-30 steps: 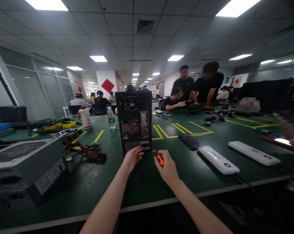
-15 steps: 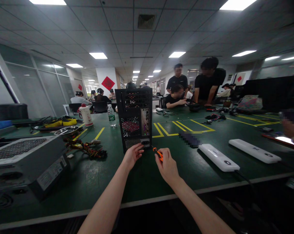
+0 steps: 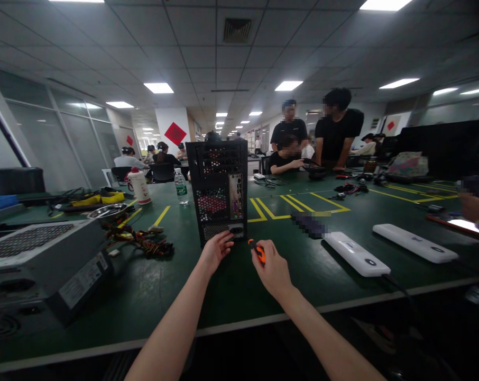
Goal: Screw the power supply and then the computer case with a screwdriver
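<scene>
A black computer tower (image 3: 215,182) stands upright on the green table, its back panel facing me. Low in that panel sits a power supply (image 3: 215,233) with a socket. My left hand (image 3: 217,251) reaches to it with fingers stretched out, the tips at the panel below the socket; whether they press on it I cannot tell. Beside the tower's lower right corner, my right hand (image 3: 274,267) is closed around an orange and black screwdriver (image 3: 258,251). Its handle points toward the tower; the shaft and tip are too dark to make out.
A loose power supply unit (image 3: 37,264) fills the near left, with bundled cables (image 3: 144,242) and a metal bowl (image 3: 108,210) behind it. Water bottle (image 3: 181,187) and white flask (image 3: 139,186) stand left of the tower. Two white devices (image 3: 356,255) lie right. People (image 3: 338,129) are across the table.
Both hands stay nearly in place. The screwdriver's thin shaft, visible near the tower's corner before, no longer shows clearly. Across the table, a standing person's head has turned.
</scene>
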The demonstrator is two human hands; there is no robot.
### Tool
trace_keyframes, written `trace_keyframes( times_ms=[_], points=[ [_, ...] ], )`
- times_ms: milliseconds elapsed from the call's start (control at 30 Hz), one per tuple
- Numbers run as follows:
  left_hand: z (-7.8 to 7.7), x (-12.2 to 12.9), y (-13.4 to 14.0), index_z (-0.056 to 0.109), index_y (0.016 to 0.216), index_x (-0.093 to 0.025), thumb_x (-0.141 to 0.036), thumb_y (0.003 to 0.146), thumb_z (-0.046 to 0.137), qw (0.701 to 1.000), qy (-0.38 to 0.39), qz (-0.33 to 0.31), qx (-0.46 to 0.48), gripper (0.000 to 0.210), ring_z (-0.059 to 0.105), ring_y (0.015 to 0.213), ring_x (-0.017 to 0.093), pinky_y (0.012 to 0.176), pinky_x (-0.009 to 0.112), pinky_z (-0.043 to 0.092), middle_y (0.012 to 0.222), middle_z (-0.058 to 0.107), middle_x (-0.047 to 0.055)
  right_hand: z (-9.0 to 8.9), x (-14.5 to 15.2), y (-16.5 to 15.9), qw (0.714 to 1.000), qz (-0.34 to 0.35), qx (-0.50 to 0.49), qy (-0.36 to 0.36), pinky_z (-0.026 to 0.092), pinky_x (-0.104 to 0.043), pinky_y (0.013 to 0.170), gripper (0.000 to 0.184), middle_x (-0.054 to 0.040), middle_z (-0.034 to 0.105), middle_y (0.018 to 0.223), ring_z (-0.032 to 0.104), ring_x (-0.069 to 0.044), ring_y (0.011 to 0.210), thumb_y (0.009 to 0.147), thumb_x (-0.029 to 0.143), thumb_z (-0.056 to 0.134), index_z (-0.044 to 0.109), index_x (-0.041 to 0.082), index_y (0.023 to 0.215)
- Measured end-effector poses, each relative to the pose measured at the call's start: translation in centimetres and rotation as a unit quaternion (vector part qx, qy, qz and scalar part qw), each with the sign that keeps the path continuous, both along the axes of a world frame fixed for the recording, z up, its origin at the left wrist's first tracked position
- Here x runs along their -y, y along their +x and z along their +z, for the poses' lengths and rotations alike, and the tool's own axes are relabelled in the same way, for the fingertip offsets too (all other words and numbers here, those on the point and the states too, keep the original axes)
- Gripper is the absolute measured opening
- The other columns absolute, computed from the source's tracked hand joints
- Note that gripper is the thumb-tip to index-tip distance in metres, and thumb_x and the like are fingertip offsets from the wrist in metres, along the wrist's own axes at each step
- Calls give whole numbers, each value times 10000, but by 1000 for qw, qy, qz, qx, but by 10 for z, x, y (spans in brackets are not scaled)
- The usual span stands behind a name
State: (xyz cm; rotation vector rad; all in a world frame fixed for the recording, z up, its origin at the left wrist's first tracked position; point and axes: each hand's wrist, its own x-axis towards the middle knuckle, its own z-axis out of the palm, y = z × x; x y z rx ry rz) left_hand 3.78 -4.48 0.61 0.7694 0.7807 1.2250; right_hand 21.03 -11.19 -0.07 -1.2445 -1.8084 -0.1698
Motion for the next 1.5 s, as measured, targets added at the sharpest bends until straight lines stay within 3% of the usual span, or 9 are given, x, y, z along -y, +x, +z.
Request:
trace_keyframes(
  times_ms=[167,400,767,1033,1333,1500],
  points=[
    [0,-1,0,502,1104,-128,-226,774,449,1000,-2,-3,4,348,590,649,93,517,189,446,1144,543,134,2,-1,4,999,-34,-7,-10,430,-224,522,189,-45,510,877,562,-129,670,867,298,329,472,194,934],
    [-1,-2,-1,521,1080,-118,-225,780,434,1000,10,-4,2,330,592,663,96,518,186,449,1149,539,138,-1,0,-3,1000,16,18,3,471,-252,558,208,-84,451,991,546,-154,755,758,179,422,433,164,965],
    [0,-1,0,514,1079,-109,-225,766,461,1000,-4,0,6,337,589,644,96,510,187,448,1148,541,146,1,-1,4,1000,-1,-13,15,459,-238,578,169,-54,503,912,555,-139,737,864,290,359,489,197,921],
    [1,0,1,511,1076,-112,-235,768,462,1000,-3,-1,3,335,590,649,97,511,187,449,1161,532,144,-2,-2,-2,999,24,8,20,483,-284,617,194,-97,458,1028,553,-171,810,791,157,391,442,173,978],
    [-2,-1,2,529,1014,-123,-230,734,518,1000,-22,6,12,300,583,638,83,498,176,447,1181,522,118,0,-4,1,997,-31,60,23,466,-239,555,175,-43,509,875,567,-129,668,858,295,383,487,187,947],
    [-6,-4,2,532,989,-126,-242,709,558,999,-30,4,25,305,584,637,83,496,176,448,1166,533,113,-2,-6,1,999,-5,31,32,485,-279,631,152,-81,484,970,563,-161,774,828,232,390,457,174,951]
  ],
)
